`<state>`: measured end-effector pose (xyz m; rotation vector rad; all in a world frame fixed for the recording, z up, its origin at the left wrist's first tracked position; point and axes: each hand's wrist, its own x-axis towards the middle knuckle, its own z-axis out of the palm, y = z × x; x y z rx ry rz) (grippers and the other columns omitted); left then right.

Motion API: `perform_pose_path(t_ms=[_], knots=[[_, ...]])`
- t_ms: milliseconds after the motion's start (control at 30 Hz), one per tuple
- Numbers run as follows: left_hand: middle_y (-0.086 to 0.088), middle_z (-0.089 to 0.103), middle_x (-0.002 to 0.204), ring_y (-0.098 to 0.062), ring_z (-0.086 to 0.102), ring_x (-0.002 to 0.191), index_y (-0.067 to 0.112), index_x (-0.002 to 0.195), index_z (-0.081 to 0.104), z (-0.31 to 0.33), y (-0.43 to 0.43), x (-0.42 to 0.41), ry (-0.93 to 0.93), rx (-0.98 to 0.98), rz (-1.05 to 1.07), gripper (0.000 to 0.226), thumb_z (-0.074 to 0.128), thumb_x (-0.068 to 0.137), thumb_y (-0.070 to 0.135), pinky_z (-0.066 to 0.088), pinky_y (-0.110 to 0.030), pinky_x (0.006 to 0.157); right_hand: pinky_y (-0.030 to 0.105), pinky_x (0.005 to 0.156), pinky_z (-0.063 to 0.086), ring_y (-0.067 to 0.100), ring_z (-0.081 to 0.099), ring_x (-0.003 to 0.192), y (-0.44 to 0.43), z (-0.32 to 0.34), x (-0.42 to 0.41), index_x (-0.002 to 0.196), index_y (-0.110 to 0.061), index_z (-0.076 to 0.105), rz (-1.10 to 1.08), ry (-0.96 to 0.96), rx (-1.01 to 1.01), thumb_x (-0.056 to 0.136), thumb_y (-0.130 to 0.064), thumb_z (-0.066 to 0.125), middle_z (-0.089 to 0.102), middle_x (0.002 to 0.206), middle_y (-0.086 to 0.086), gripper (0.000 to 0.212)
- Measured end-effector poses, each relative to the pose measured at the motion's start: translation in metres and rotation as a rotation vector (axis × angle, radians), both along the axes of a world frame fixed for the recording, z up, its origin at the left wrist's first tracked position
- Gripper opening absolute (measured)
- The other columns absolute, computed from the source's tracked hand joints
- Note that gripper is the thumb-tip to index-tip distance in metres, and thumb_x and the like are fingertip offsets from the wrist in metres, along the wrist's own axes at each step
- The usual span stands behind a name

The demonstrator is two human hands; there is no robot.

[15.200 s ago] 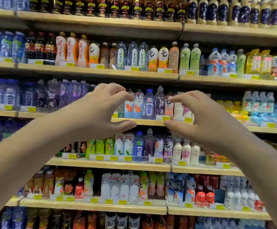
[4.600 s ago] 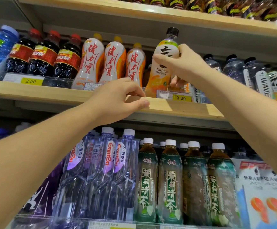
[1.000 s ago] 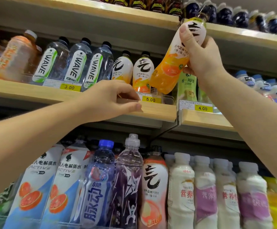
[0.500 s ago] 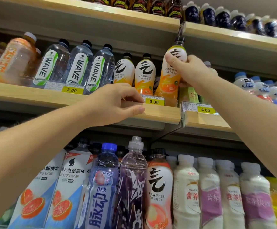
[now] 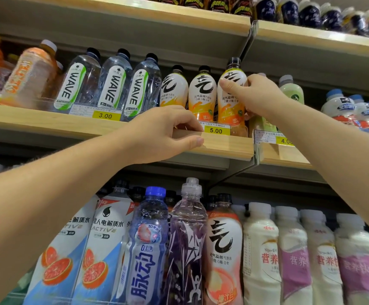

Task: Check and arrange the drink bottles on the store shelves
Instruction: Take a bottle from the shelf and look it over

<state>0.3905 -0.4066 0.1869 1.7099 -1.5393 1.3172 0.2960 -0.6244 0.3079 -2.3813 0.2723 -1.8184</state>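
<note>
The left hand (image 5: 163, 133) pinches the shelf (image 5: 225, 144) edge, thumb under. Farther in, the right hand (image 5: 256, 95) clasps the orange bottle (image 5: 231, 100), standing upright at the right of two matching bottles (image 5: 188, 93). Placement seems nearly done; release remains, and other rows probably await checking.

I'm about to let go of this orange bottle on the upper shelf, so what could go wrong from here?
1. The right hand holds the orange bottle close beside its twin; a nudge could tip that row.
2. The bottle stands at the shelf's front edge behind the 5.00 tag; released while leaning, it could fall forward.
3. The left hand grips the shelf edge; pulling on it could shake the WAVE bottles.
</note>
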Motion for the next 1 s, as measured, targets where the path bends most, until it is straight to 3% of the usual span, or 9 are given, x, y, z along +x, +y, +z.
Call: perform_pose_path(t_ms=[100, 167, 233, 300, 433, 600, 733, 867, 1000], knots=[[0.019, 0.061, 0.105, 0.001, 0.057, 0.099, 0.036, 0.113, 0.066, 0.0, -0.001, -0.001, -0.005, -0.005, 0.0, 0.028, 0.061, 0.091, 0.052, 0.05, -0.027, 0.088, 0.04, 0.073, 0.064, 0.021, 0.072, 0.083, -0.002, 0.002, 0.004, 0.131, -0.012, 0.052, -0.023, 0.006, 0.014, 0.083, -0.084, 0.05, 0.067, 0.104, 0.004, 0.086], [0.019, 0.061, 0.105, 0.0, 0.058, 0.099, 0.035, 0.113, 0.066, 0.0, -0.001, -0.001, -0.005, -0.009, 0.001, 0.027, 0.062, 0.091, 0.052, 0.05, -0.029, 0.09, 0.033, 0.059, 0.061, 0.017, 0.07, 0.076, -0.003, 0.0, 0.006, 0.132, -0.013, 0.05, -0.042, -0.009, 0.0, 0.084, -0.084, 0.049, 0.064, 0.101, 0.002, 0.086], [0.019, 0.061, 0.105, 0.001, 0.057, 0.099, 0.036, 0.113, 0.065, 0.0, -0.002, -0.001, -0.007, -0.006, 0.004, 0.027, 0.061, 0.091, 0.052, 0.05, -0.029, 0.089, 0.022, 0.043, 0.046, 0.011, 0.065, 0.066, -0.004, -0.002, 0.007, 0.128, -0.014, 0.049, -0.079, -0.044, -0.04, 0.085, -0.085, 0.045, 0.057, 0.091, -0.004, 0.083], [0.02, 0.061, 0.106, 0.002, 0.057, 0.099, 0.037, 0.113, 0.065, 0.0, -0.002, -0.001, -0.007, -0.005, 0.006, 0.028, 0.06, 0.091, 0.053, 0.05, -0.027, 0.088, 0.019, 0.039, 0.041, 0.009, 0.061, 0.063, -0.005, -0.002, 0.008, 0.128, -0.014, 0.048, -0.111, -0.06, -0.066, 0.087, -0.083, 0.044, 0.054, 0.087, -0.006, 0.081], [0.019, 0.061, 0.105, 0.003, 0.057, 0.098, 0.037, 0.113, 0.065, 0.0, -0.001, -0.002, -0.006, -0.006, 0.009, 0.028, 0.06, 0.091, 0.054, 0.05, -0.024, 0.086, 0.037, 0.057, 0.06, 0.018, 0.066, 0.072, -0.004, -0.003, 0.007, 0.142, -0.011, 0.038, -0.103, -0.073, -0.118, 0.093, -0.074, 0.045, 0.057, 0.097, 0.001, 0.08], [0.019, 0.061, 0.106, 0.003, 0.057, 0.098, 0.036, 0.113, 0.065, 0.0, -0.001, -0.003, -0.002, -0.002, 0.011, 0.027, 0.06, 0.092, 0.052, 0.049, -0.023, 0.087, 0.027, 0.05, 0.043, 0.014, 0.057, 0.071, -0.005, -0.003, 0.007, 0.143, -0.008, 0.04, -0.164, -0.071, -0.18, 0.098, -0.07, 0.04, 0.053, 0.101, 0.003, 0.076], [0.018, 0.061, 0.107, 0.002, 0.057, 0.098, 0.036, 0.114, 0.065, -0.001, 0.0, -0.003, 0.001, -0.002, 0.012, 0.028, 0.06, 0.092, 0.052, 0.049, -0.022, 0.086, 0.037, 0.064, 0.057, 0.023, 0.063, 0.084, -0.002, -0.003, 0.007, 0.144, -0.007, 0.042, -0.183, -0.037, -0.169, 0.099, -0.07, 0.038, 0.059, 0.115, 0.012, 0.077], [0.019, 0.06, 0.106, 0.003, 0.057, 0.098, 0.035, 0.116, 0.064, -0.001, -0.001, -0.004, -0.005, -0.003, 0.025, 0.029, 0.059, 0.092, 0.052, 0.049, -0.021, 0.085, 0.029, 0.048, 0.036, 0.009, 0.041, 0.062, -0.005, -0.005, 0.012, 0.149, -0.011, 0.037, -0.191, -0.073, -0.159, 0.1, -0.068, 0.037, 0.044, 0.08, -0.001, 0.075], [0.018, 0.06, 0.107, 0.002, 0.057, 0.098, 0.034, 0.116, 0.065, -0.002, -0.001, -0.004, 0.0, -0.007, 0.025, 0.03, 0.06, 0.092, 0.052, 0.05, -0.023, 0.086, 0.03, 0.048, 0.036, 0.015, 0.05, 0.065, -0.004, -0.003, 0.014, 0.147, -0.011, 0.038, -0.242, -0.041, -0.147, 0.102, -0.065, 0.034, 0.045, 0.078, -0.001, 0.071]])
